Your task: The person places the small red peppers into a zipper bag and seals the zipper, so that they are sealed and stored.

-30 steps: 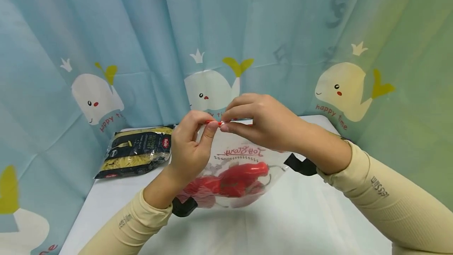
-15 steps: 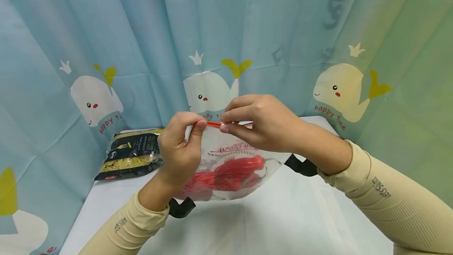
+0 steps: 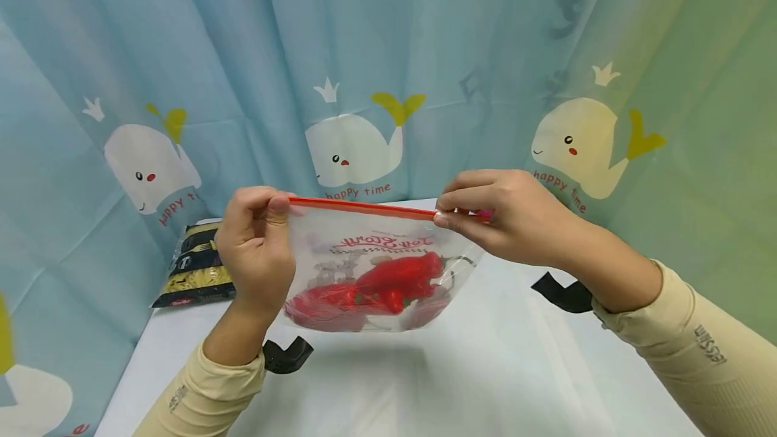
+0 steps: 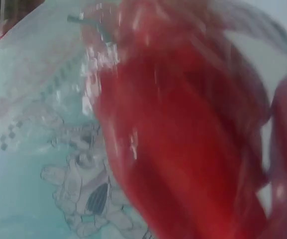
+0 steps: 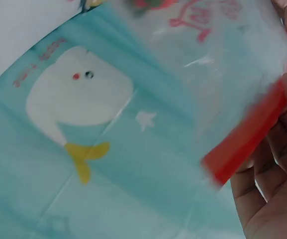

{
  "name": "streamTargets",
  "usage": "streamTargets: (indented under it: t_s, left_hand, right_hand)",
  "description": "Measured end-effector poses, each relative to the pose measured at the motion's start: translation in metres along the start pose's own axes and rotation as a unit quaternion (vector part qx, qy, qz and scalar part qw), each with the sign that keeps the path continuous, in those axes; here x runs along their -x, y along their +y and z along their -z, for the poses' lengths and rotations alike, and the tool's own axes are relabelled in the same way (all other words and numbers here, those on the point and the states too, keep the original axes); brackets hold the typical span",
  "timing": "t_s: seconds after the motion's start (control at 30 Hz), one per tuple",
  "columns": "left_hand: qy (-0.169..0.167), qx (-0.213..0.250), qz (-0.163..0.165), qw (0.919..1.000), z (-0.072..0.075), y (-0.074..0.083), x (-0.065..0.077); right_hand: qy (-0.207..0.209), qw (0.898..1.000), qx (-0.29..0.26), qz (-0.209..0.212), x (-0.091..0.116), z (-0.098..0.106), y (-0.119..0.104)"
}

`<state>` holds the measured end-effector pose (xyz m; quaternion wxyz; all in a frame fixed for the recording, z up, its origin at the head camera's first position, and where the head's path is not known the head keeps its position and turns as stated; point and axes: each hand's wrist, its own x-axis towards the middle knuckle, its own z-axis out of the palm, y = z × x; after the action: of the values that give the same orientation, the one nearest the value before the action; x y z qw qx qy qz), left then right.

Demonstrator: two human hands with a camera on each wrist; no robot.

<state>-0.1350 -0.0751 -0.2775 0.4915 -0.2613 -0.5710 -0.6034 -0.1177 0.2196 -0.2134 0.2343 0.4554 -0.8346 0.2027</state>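
Note:
A clear zip bag [image 3: 315, 248] with printed lettering hangs between my two hands, a shadow on the table under it. Red peppers [image 3: 397, 278] with thin stems lie in its lower part, and one pepper [image 4: 173, 134] fills much of the left wrist view. Along the top runs a red zip strip [image 3: 364, 206], stretched nearly straight. My left hand [image 3: 261, 251] pinches its left end between thumb and curled fingers. Toward the other end, my right hand [image 3: 516, 214] pinches the strip. In the right wrist view the strip's red end [image 5: 242, 137] sticks out past the fingers.
A packet of pasta [image 3: 197, 268] lies at the back left of the white table [image 3: 485, 369], partly behind my left hand. Blue curtains [image 3: 485, 32] with whale prints enclose the back and sides. Black wrist mounts [image 3: 288, 356] show by both sleeves.
From close together at the middle of the strip, my hands have moved apart, the left hand leftward and the right hand rightward. The red strip now shows stretched between them.

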Motion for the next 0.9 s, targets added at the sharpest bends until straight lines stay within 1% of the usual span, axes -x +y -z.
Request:
streamTargets:
  t_s: [0.13, 0.43, 0.53, 0.63, 0.67, 0.73, 0.83, 0.9]
  left_hand:
    - [0.016, -0.002, 0.017, 0.9997, 0.004, -0.002, 0.001]
    - [0.032, 0.007, 0.041, 0.9986, 0.006, -0.007, 0.005]
    - [0.019, 0.016, 0.037, 0.9990, 0.004, -0.008, 0.007]
    - [-0.011, 0.033, 0.022, 0.9991, -0.002, -0.009, 0.011]
    - [-0.025, 0.039, 0.014, 0.9988, -0.005, -0.008, 0.012]
    - [-0.053, 0.039, -0.007, 0.9978, -0.007, -0.008, 0.013]
    - [-0.088, 0.036, -0.038, 0.9947, -0.010, -0.006, 0.016]
    - [-0.101, 0.029, -0.050, 0.9932, -0.011, -0.004, 0.018]
  right_hand:
    - [0.011, 1.000, 0.007, -0.006, 0.016, 0.008, 0.007]
    - [0.021, 1.000, 0.004, -0.016, 0.049, 0.021, 0.020]
    - [0.010, 1.000, 0.004, -0.025, 0.059, 0.023, 0.022]
    - [-0.024, 0.999, 0.003, -0.045, 0.064, 0.025, 0.023]
    - [-0.038, 0.998, 0.003, -0.051, 0.063, 0.025, 0.022]
    - [-0.067, 0.996, -0.001, -0.057, 0.055, 0.021, 0.021]
    - [-0.112, 0.992, -0.014, -0.051, 0.031, 0.008, 0.015]
    - [-0.147, 0.988, -0.037, -0.040, 0.012, -0.002, 0.009]
